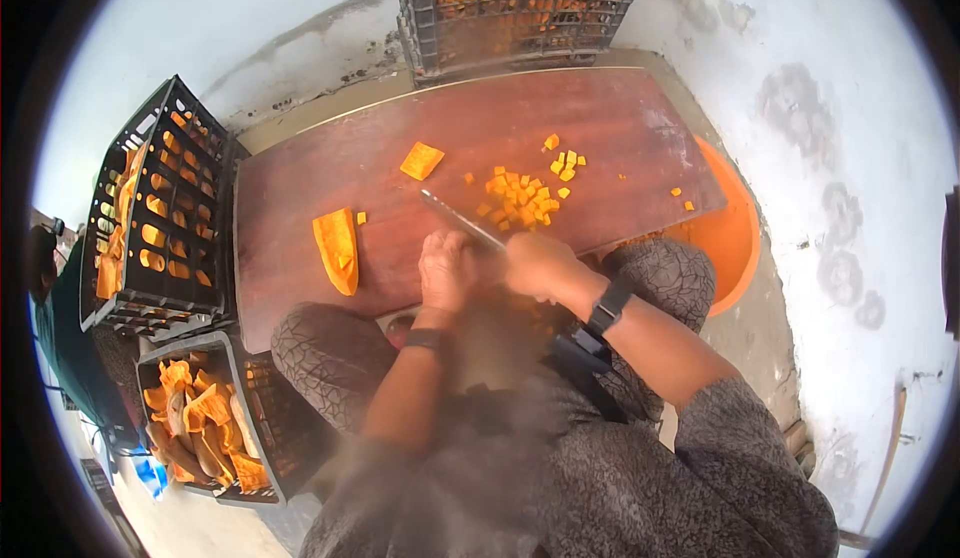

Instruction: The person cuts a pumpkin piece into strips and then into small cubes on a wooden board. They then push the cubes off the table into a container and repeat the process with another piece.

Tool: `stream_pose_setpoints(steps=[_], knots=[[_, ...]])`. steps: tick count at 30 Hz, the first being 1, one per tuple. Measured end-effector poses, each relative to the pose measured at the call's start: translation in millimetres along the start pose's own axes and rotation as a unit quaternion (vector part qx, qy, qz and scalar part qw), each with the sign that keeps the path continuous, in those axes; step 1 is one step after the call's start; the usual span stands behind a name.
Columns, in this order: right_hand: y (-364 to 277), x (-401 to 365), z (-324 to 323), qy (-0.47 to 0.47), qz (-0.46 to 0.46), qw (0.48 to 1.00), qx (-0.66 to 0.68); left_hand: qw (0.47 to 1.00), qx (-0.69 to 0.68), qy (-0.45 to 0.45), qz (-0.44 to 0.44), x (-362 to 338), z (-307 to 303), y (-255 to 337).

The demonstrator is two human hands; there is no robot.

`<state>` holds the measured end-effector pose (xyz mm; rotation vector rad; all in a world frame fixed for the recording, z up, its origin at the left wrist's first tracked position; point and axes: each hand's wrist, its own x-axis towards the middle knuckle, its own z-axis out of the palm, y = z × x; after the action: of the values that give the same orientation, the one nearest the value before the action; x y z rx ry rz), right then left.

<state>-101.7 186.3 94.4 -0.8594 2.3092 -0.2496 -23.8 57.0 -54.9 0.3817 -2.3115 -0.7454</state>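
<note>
- Black plastic crate point(155, 213) stands tilted at the far left, just beside the board, and is filled with orange squash pieces. No lettering on it can be made out.
- Second crate point(215, 418) sits below it, by the person's left knee, and holds curved orange slices.
- Reddish-brown wooden board point(600, 118) spans the middle, over the person's knees.
- Squash wedge point(337, 248) lies on the board's left part. A smaller flat chunk point(421, 160) lies farther back, apart from it.
- Left hand point(447, 270) rests at the board's near edge with its fingers curled together and downward. Whether they pin anything, I cannot tell.
- Knife point(458, 218) slants up and left from the right hand, its blade just beside the left hand.
- Right hand point(535, 263) is clamped around the knife's handle. The face of the black watch point(608, 308) on its wrist is too small to read.
- Diced cubes point(520, 200) lie scattered just beyond the blade, near the board's centre.
- Third crate point(515, 8) stands behind the board's far edge.
- Orange basin point(735, 238) sits under the board's right end.
</note>
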Motion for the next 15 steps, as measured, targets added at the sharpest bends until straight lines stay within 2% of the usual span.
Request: stream_pose_setpoints(steps=[2, 3, 5, 9, 11, 13, 15], knots=[[-7, 3, -7, -0.058, 0.065, 0.995, 0.046, 1.000, -0.007, 0.005, 0.006, 1, 4, -4], [-2, 10, 1, -0.057, 0.061, 0.995, 0.045, 1.000, 0.000, -0.001, 0.008, 0, 5, -6], [13, 25, 29, 0.106, -0.085, 0.990, -0.029, 1.000, 0.008, -0.013, 0.011, -5, 1, -2], [4, 20, 20, 0.103, -0.055, 0.993, -0.025, 1.000, -0.014, -0.014, -0.012, -1, -7, 6], [10, 17, 9, -0.005, 0.034, 0.997, 0.065, 0.999, -0.029, -0.023, -0.012, -2, -10, 4], [23, 19, 14, 0.006, 0.033, 0.994, 0.108, 0.998, -0.066, -0.021, -0.013, 0, -13, 9], [31, 18, 18, 0.032, 0.037, 0.972, 0.232, 0.997, -0.072, -0.031, -0.024, 0, -17, 13]])
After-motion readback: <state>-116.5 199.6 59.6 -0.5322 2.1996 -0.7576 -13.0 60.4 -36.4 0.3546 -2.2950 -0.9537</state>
